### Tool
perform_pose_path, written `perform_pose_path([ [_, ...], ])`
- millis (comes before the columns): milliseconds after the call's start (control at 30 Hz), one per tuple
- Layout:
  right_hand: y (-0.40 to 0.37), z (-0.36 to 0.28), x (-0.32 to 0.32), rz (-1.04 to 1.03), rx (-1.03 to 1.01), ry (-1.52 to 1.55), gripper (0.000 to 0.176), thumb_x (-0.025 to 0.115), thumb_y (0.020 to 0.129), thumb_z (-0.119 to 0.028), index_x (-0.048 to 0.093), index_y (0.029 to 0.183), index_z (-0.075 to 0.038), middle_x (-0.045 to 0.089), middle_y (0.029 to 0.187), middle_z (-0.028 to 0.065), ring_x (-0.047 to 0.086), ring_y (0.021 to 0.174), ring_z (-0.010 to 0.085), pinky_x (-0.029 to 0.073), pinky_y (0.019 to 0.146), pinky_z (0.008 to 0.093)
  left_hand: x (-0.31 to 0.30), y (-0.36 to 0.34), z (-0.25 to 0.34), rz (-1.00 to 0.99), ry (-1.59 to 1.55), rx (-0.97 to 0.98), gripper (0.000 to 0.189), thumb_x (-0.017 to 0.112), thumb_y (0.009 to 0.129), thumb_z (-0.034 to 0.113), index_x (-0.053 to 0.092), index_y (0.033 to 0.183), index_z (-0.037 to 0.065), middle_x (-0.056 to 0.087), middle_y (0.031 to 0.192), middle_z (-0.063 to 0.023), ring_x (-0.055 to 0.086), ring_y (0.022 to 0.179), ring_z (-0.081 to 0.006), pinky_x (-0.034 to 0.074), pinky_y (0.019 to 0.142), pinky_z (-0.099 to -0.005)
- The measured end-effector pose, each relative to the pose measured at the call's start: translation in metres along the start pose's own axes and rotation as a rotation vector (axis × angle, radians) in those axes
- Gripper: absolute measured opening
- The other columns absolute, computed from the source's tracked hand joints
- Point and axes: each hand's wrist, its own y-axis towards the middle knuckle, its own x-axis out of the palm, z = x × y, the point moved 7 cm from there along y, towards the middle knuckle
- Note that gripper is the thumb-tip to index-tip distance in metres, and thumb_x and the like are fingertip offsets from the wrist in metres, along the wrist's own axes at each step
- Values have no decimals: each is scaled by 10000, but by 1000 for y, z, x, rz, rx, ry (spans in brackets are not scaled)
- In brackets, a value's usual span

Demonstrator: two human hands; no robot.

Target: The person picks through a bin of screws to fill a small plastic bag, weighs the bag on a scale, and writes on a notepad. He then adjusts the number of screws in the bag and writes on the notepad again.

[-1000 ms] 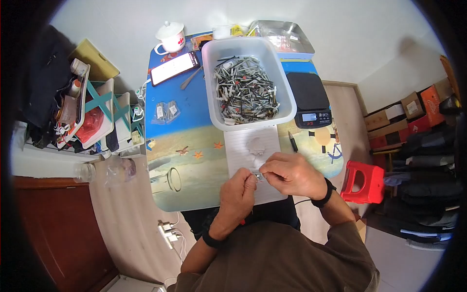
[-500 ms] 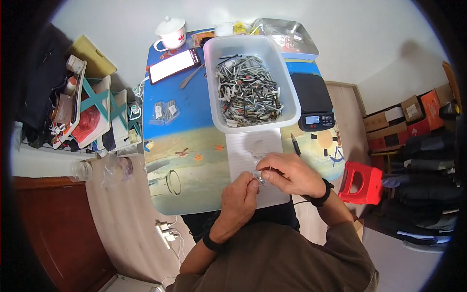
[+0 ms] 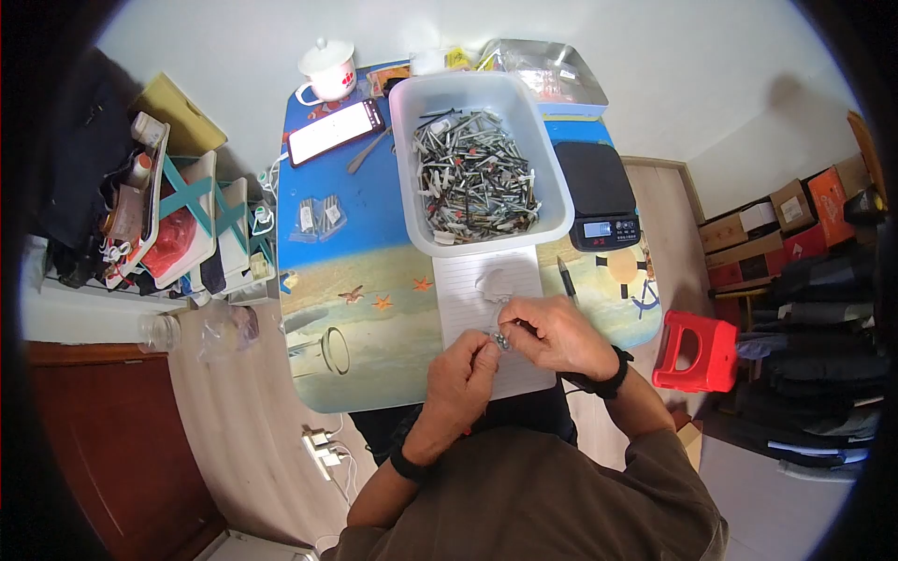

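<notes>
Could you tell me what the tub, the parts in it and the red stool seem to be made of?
Tub: probably plastic, with smooth, matte white, slightly translucent walls.
Parts: mostly metal by the look, with thin grey glinting shafts, some with white tips.
Stool: likely moulded plastic, uniformly glossy red.

Nothing reads clearly: the scale (image 3: 599,187) display, beyond the right fingers (image 3: 520,326), shows digits too small to tell; the phone (image 3: 335,131) screen is blurred.

Brown sleeves (image 3: 655,458), black wristbands (image 3: 606,376)
</notes>
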Motion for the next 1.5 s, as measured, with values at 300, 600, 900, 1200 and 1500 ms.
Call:
perform_pose_path([
  [300, -9, 9, 1, -61, 17, 271, 77, 582, 999, -100, 555, 981, -30, 599, 794, 79, 630, 611, 194, 481, 579, 311, -22, -2, 12, 238, 30, 142, 276, 678, 903, 114, 600, 1145, 9, 643, 953, -52, 596, 864, -149, 498, 805, -293],
  [600, -23, -20, -10, -105, 12, 454, 174, 513, 1070, -185, 549, 973, -46, 534, 774, -1, 584, 595, 82, 441, 530, 237, 0, -10, 15, -163, -343, 140, 314, 689, 916, 68, 608, 1208, -15, 699, 1065, -106, 685, 980, -191, 543, 833, -305],
  [900, -50, -27, 7, -58, 201, 730, 102, 563, 1039, -123, 599, 1027, -29, 580, 783, -7, 532, 575, 62, 423, 518, 211, 19, -41, -10, -225, -784, -113, 195, 631, 1003, 147, 626, 1127, -4, 711, 953, -104, 707, 828, -170, 588, 707, -286],
  [1200, -80, -56, 25, -49, 168, 624, 71, 624, 975, -30, 625, 1046, -33, 669, 846, 1, 555, 645, 24, 451, 544, 183, 26, -82, -16, -195, -995, -118, 161, 626, 1017, 178, 642, 1071, 27, 710, 993, -99, 696, 838, -174, 581, 723, -304],
  [1500, -106, -65, 41, 30, 132, 391, 107, 600, 1012, -84, 637, 1075, -5, 640, 787, -5, 556, 607, 48, 461, 544, 215, 46, -105, -42, -249, -1270, -196, 157, 571, 1043, 183, 616, 1122, 56, 713, 996, -102, 702, 871, -220, 582, 779, -330],
])
